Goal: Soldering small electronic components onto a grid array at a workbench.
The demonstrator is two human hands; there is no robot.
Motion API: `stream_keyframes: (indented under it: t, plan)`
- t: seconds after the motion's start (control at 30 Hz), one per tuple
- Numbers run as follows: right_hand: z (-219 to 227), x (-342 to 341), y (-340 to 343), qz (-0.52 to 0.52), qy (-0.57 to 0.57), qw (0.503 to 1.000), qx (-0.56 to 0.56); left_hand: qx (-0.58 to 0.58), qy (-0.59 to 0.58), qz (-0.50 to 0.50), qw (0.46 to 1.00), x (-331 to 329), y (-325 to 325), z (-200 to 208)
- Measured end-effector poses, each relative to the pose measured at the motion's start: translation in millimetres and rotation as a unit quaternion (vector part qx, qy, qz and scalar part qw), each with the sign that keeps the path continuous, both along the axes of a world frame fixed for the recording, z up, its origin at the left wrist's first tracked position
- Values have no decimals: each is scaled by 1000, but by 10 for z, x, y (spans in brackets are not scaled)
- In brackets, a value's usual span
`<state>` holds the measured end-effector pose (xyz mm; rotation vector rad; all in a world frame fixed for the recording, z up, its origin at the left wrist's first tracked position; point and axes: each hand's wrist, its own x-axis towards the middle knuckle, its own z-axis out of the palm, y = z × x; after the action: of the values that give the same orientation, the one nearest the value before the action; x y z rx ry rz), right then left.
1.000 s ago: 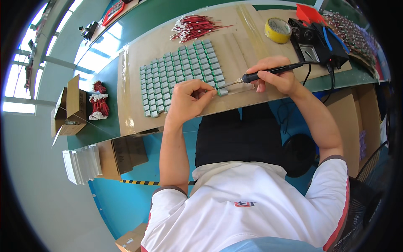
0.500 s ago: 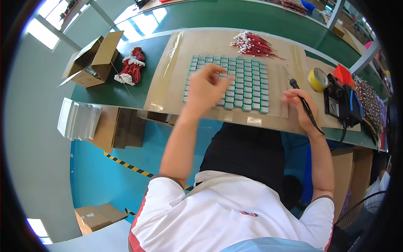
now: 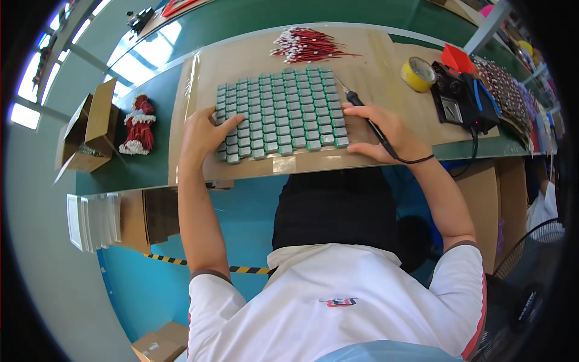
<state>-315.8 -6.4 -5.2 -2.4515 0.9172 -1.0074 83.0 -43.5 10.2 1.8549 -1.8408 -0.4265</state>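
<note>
A wide grid of small grey blocks with green edges [image 3: 277,111] lies on the brown cardboard sheet [image 3: 196,78]. At its left side is my left hand [image 3: 200,134], its thumb laid across the outer blocks and its fingers around the edge. My right hand [image 3: 389,131] carries a soldering iron [image 3: 374,127] with a black handle. The metal tip points away from me, beside the grid's far right corner. With the iron in it, this hand also reaches the grid's right edge with thumb and fingers apart. Some left fingers are hidden.
Red wires with white connectors [image 3: 307,45] lie beyond the grid. To the right are yellow tape [image 3: 418,74], a black soldering station [image 3: 458,99] and a red holder [image 3: 457,59]. Wire bundles [image 3: 140,130] and an open carton [image 3: 99,120] stand left. A fan [image 3: 531,277] is lower right.
My left hand has come down from above the blocks to the grid's left edge. My right hand, still with the soldering iron, has moved in to the right edge. The view has shifted.
</note>
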Motion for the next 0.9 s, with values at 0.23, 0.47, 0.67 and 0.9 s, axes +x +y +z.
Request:
stream_keyframes:
  t: [0.23, 0.47, 0.67, 0.9]
  plan:
    - [-84, 16, 0, 21, -7, 1000, -11, 15, -39, 7, 999, 14, -13, 35]
    - [58, 133, 116, -2, -2, 1000, 11, 16, -28, -13, 999, 68, -79, 39]
    - [109, 124, 159, -17, 15, 999, 45, 30, -1, -27, 999, 92, -94, -11]
    - [122, 119, 165, -13, 20, 999, 27, 49, -37, -5, 998, 7, -57, 119]
